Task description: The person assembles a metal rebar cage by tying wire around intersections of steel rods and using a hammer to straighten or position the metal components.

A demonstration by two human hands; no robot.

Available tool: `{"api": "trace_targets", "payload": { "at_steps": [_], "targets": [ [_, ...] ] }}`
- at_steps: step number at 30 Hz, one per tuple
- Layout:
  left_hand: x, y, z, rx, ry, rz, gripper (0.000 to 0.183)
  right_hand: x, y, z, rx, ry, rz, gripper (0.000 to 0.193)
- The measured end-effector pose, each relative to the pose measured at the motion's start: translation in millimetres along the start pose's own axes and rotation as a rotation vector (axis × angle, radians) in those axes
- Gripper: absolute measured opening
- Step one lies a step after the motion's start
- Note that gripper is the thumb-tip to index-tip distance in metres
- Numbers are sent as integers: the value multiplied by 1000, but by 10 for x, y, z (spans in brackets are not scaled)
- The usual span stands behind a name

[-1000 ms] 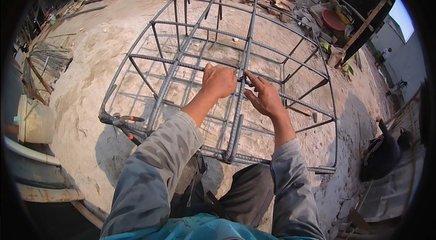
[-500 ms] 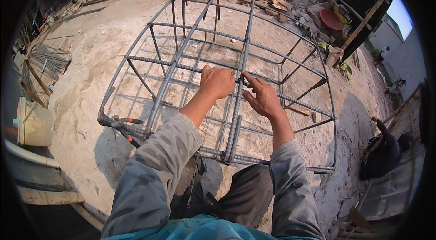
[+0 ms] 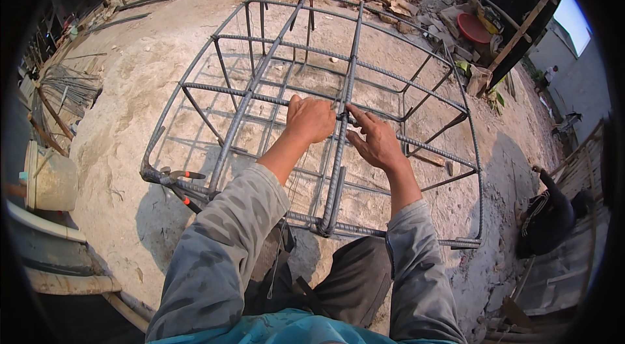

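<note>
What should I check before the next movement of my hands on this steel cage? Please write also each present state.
1. Left hand at the bar crossing: ok.
2. Left grip secure: cannot tell, fingertips hidden.
3. Right hand at the same crossing, opposite side: ok.
4. Crossing firmly joined: cannot tell.
5. Orange-gripped tool off the steel cage: not ok, it sits at the near left corner.
6. Person in dark clothes apart from the cage: ok.

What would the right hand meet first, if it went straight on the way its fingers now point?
The right hand would probably meet the steel bar just to the left of its fingers; depth is unclear, and they may be touching it.
</note>
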State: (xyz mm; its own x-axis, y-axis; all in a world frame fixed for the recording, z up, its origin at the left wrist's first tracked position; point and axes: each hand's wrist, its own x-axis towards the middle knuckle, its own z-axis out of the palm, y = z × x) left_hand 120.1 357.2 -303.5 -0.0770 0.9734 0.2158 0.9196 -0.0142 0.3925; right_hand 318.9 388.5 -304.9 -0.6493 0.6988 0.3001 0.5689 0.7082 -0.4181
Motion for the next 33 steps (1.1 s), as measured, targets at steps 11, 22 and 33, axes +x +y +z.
{"api": "trace_targets", "payload": {
  "at_steps": [11, 22, 33],
  "targets": [
    [-4, 3, 0, 6, 9, 1, 35, 1, -17, -19, -14, -3, 3, 65],
    [-4, -6, 16, 3, 12, 10, 35, -2, 14, 4, -15, 12, -21, 64],
    [-8, -19, -3, -4, 21, 29, 32, 0, 27, 15, -16, 20, -44, 65]
  ]
}}
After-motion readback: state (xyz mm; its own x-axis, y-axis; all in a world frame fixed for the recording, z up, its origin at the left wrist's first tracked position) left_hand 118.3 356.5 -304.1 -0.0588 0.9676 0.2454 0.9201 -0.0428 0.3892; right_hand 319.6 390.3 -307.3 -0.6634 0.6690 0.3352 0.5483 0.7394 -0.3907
